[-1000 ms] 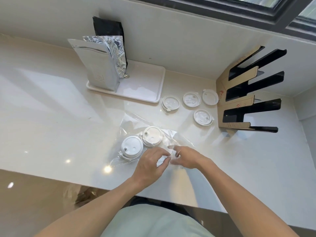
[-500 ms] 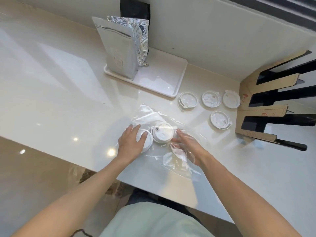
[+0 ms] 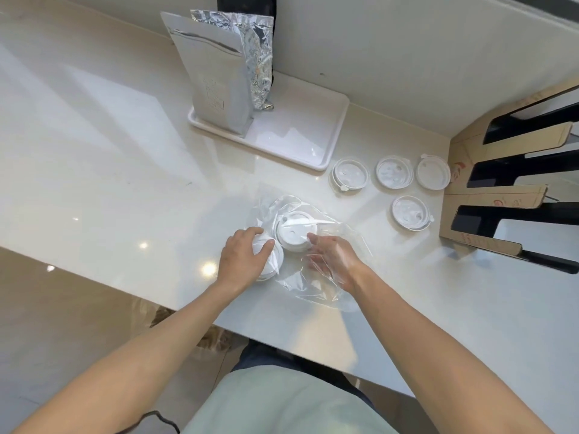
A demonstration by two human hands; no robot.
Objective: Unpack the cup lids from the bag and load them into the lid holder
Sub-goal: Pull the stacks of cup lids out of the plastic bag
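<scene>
Pale counter (image 3: 109, 170) as before. My left hand (image 3: 242, 260) still grips the near lid stack (image 3: 272, 261); my right hand (image 3: 329, 256), now inside the clear bag (image 3: 316, 283), reaches the far stack (image 3: 293, 234), fingers seemingly relaxed. Four loose lids (image 3: 410, 212) remain beside the lid holder (image 3: 513, 195).

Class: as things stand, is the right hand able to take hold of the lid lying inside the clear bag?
Probably yes: the right hand is inside the clear bag, fingertips at the lid, nothing between.
</scene>
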